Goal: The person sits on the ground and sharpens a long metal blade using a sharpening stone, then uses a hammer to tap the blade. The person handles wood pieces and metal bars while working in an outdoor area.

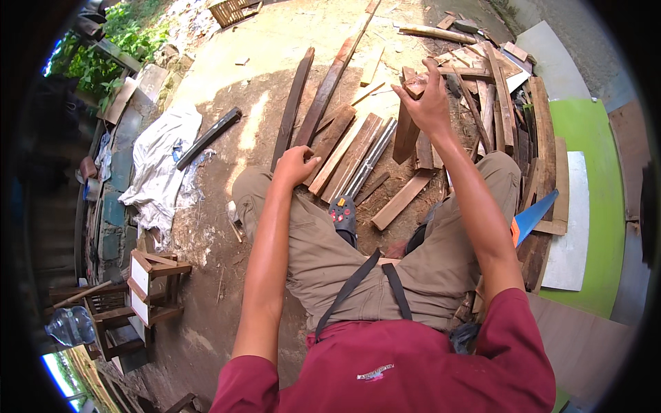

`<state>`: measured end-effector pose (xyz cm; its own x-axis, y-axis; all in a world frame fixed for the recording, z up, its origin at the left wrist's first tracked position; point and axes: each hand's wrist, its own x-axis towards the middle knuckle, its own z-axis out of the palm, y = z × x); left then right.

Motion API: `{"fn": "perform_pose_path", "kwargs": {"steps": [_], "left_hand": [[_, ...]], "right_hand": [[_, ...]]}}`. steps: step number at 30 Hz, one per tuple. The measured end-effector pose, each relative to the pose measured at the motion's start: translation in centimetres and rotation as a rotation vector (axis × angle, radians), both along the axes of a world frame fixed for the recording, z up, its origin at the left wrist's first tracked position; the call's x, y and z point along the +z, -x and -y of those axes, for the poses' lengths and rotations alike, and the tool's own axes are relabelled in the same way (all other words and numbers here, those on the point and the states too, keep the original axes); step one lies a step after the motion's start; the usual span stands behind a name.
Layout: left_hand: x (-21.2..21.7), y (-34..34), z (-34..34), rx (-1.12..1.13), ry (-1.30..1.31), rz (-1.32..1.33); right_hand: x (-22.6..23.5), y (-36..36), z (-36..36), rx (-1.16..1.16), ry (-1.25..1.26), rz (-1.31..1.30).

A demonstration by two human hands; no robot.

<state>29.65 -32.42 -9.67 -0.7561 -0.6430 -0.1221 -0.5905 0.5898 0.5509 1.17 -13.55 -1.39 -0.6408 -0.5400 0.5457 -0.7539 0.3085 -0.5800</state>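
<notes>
My right hand (428, 107) has its thumb and fingers around the top end of a short, thick wooden block (406, 132), held upright over the wood pieces between my legs. My left hand (297, 166) rests by my left knee with loosely bent fingers and nothing visible in it; part of its fingers is hidden. Just beyond it lie several wooden strips, among them a brown plank (354, 155) and a dark striped strip (372, 157). A shorter wooden piece (403, 199) lies on the ground in front of my right foot.
To the right is a heap of scrap wood (506, 103), with a blue handsaw (535, 215) beside my right knee. White cloth (162, 165) and a dark bar (208, 138) lie left. A small wooden frame (140, 289) and a clear plastic bottle (71, 325) stand lower left.
</notes>
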Motion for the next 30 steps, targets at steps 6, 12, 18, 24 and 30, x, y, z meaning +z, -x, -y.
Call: {"fn": "perform_pose_path", "kwargs": {"steps": [6,12,18,24,30], "left_hand": [[0.3,1.0,0.5,0.076,-0.106,-0.062],[0.5,2.2,0.3,0.024,-0.11,-0.029],[0.2,2.3,-0.1,-0.005,-0.115,-0.039],[-0.2,2.6,-0.4,-0.046,-0.127,-0.024],[-0.5,3.9,-0.6,-0.083,-0.119,-0.06]], "right_hand": [[-5.4,0.6,1.1,0.029,-0.078,0.043],[-11.6,1.1,0.4,-0.066,-0.001,0.126],[-10.2,2.0,-0.1,-0.113,-0.068,0.259],[-5.3,1.7,-0.9,-0.218,0.012,0.208],[-3.5,3.0,-2.0,-0.205,-0.182,0.473]]}}
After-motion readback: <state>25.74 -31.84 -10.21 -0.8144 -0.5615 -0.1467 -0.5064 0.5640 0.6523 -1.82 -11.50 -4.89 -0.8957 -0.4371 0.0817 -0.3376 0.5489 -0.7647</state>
